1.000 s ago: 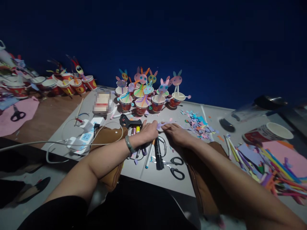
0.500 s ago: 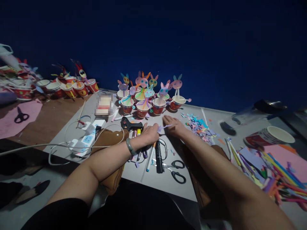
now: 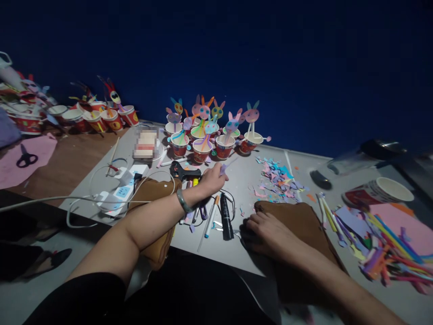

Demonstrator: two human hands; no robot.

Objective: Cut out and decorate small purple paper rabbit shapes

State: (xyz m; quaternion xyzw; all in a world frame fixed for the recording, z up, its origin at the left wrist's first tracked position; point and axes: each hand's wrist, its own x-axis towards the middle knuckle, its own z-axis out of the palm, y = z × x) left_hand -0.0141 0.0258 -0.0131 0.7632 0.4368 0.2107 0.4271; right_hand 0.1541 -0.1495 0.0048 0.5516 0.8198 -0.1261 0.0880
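Note:
My left hand (image 3: 214, 179), a bangle on its wrist, is closed on a small purple paper piece (image 3: 223, 169) with a thin strip sticking out to the right. Lower down, my right hand (image 3: 265, 229) has its fingers curled over the handles of the scissors, which it mostly hides; only part of the blades (image 3: 236, 232) shows. Between the hands lie a black marker (image 3: 226, 219) and a blue-capped pen (image 3: 211, 220). Beside my left hand rests a black glue gun (image 3: 184, 171).
Paper cups with rabbit-faced figures (image 3: 202, 151) stand at the back. Paper scraps (image 3: 279, 178) lie right of centre. Brown cushions (image 3: 294, 216) lie under both forearms. A power strip (image 3: 123, 194) with cords is at left. Coloured strips (image 3: 399, 262) and a large cup (image 3: 394, 192) are at right.
My right hand has left the spot beside the purple paper and come down towards me onto the scissors' handles. My left hand has risen slightly, still holding the paper piece.

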